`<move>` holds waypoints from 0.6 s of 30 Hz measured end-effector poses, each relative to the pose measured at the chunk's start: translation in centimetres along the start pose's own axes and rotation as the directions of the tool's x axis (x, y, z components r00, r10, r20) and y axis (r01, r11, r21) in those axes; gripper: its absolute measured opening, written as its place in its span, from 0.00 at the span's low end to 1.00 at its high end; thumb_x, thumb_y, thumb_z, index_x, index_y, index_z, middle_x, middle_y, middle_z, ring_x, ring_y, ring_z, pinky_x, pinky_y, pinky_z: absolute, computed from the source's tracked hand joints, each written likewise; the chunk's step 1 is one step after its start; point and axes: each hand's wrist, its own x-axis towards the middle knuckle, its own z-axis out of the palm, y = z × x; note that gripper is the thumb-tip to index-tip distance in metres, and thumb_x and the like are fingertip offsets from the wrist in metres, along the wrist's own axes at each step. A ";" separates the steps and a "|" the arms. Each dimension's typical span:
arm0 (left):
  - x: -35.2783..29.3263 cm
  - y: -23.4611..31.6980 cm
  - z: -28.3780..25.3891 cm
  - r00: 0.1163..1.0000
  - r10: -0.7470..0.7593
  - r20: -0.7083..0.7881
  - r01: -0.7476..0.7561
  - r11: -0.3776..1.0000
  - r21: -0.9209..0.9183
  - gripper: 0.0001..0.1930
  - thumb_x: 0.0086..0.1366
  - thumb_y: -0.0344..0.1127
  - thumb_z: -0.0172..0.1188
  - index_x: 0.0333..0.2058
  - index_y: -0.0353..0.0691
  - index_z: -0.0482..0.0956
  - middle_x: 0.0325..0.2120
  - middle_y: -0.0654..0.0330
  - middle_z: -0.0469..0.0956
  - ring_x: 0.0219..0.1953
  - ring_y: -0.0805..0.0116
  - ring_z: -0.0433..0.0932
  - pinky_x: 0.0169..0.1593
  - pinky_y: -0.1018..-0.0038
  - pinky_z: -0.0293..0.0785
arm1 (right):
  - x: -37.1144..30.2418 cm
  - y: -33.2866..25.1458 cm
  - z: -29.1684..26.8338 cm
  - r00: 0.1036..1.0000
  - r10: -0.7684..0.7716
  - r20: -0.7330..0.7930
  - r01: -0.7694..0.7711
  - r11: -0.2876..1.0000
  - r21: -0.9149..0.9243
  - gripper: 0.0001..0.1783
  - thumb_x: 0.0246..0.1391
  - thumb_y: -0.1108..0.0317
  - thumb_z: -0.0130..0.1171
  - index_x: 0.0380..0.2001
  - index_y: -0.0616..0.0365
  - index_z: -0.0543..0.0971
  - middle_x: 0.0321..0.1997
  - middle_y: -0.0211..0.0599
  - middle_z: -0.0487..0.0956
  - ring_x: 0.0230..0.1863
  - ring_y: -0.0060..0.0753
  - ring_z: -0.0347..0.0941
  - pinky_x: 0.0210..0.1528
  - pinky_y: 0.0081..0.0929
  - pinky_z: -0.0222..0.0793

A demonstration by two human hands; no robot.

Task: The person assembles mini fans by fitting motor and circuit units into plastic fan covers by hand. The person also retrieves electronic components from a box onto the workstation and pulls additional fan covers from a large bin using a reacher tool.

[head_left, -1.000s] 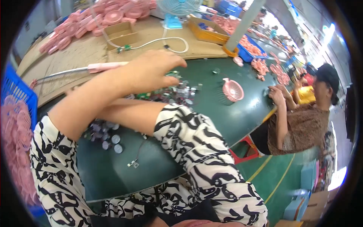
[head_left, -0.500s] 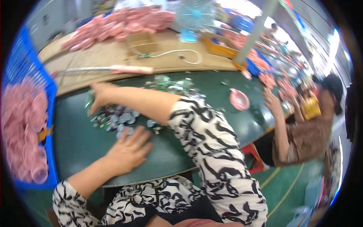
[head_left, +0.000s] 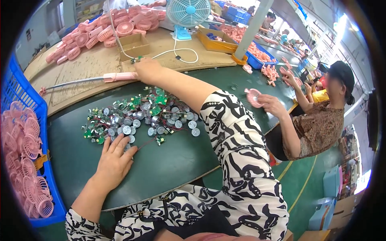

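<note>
A pile of small silver motors [head_left: 132,122] and green circuit boards [head_left: 161,99] with thin wires lies on the dark green tabletop [head_left: 169,160]. At its near edge rests my left hand [head_left: 114,160], fingers stretched out and apart, fingertips by the closest motors. A thin red wire runs from beside its thumb to a single board. My right arm reaches across the pile, and my right hand [head_left: 148,70] is at the cardboard-covered back surface. Just beyond it lies a small green board [head_left: 137,59] at the end of a white cable [head_left: 189,50]. My right fingers are mostly hidden.
A blue crate [head_left: 56,188] of pink fan housings stands left. A metal rod with pink handle [head_left: 120,77], cardboard box [head_left: 136,45], blue fan [head_left: 187,14] and yellow tray [head_left: 217,42] are behind. At right a co-worker's hand [head_left: 271,105] holds a pink round housing [head_left: 253,97].
My right hand has left the pile's far left side and moved right and back toward the cable. My left hand has shifted slightly left. The co-worker has taken hold of the pink housing.
</note>
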 end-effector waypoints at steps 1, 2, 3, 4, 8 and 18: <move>-0.1 0.4 0.0 1.000 0.005 0.008 -0.005 1.000 -0.021 0.24 0.53 0.32 0.67 0.51 0.45 0.76 0.56 0.52 0.70 0.64 0.49 0.64 0.66 0.43 0.55 | -0.1 0.3 0.5 0.981 0.046 0.188 -0.052 0.998 0.024 0.13 0.50 0.67 0.57 0.38 0.58 0.84 0.43 0.48 0.83 0.47 0.48 0.80 0.47 0.44 0.75; -0.3 0.7 0.1 1.000 0.008 0.014 -0.008 0.999 -0.041 0.24 0.53 0.33 0.68 0.51 0.45 0.76 0.56 0.52 0.70 0.64 0.49 0.64 0.66 0.44 0.56 | 0.2 0.3 1.1 0.980 0.037 0.195 -0.044 0.999 0.030 0.13 0.50 0.67 0.57 0.38 0.58 0.84 0.43 0.48 0.83 0.47 0.48 0.80 0.47 0.44 0.75; -0.5 0.7 0.2 1.000 0.013 0.023 -0.011 0.998 -0.065 0.24 0.53 0.34 0.68 0.51 0.45 0.76 0.56 0.53 0.70 0.63 0.50 0.65 0.66 0.44 0.56 | 0.6 0.2 1.6 0.976 0.006 0.217 -0.007 1.000 0.002 0.13 0.50 0.66 0.57 0.37 0.58 0.84 0.43 0.48 0.83 0.47 0.48 0.80 0.47 0.43 0.75; -0.9 0.6 0.2 0.999 0.013 0.039 -0.009 0.995 -0.103 0.24 0.53 0.34 0.68 0.50 0.45 0.77 0.56 0.53 0.70 0.63 0.50 0.65 0.65 0.44 0.56 | 1.1 -0.6 2.3 0.970 -0.031 0.240 0.037 0.999 -0.020 0.13 0.51 0.64 0.58 0.37 0.57 0.84 0.42 0.48 0.83 0.46 0.48 0.81 0.47 0.43 0.76; -3.4 -0.3 -2.4 1.000 0.020 -0.012 -0.022 0.992 -0.122 0.26 0.52 0.36 0.68 0.52 0.47 0.75 0.54 0.53 0.71 0.61 0.52 0.67 0.65 0.47 0.58 | 3.8 -4.6 -1.9 0.927 0.109 0.359 -0.116 0.993 -0.002 0.18 0.55 0.55 0.56 0.39 0.54 0.85 0.43 0.47 0.84 0.44 0.51 0.81 0.44 0.47 0.75; -8.4 3.5 -3.2 0.966 0.136 -0.219 -0.179 0.965 -0.193 0.32 0.57 0.39 0.65 0.59 0.41 0.66 0.51 0.51 0.70 0.59 0.52 0.66 0.62 0.54 0.59 | -1.7 -11.7 -10.4 0.908 -0.116 0.402 -0.204 0.716 0.668 0.15 0.50 0.59 0.61 0.34 0.60 0.77 0.22 0.34 0.74 0.22 0.30 0.73 0.23 0.30 0.67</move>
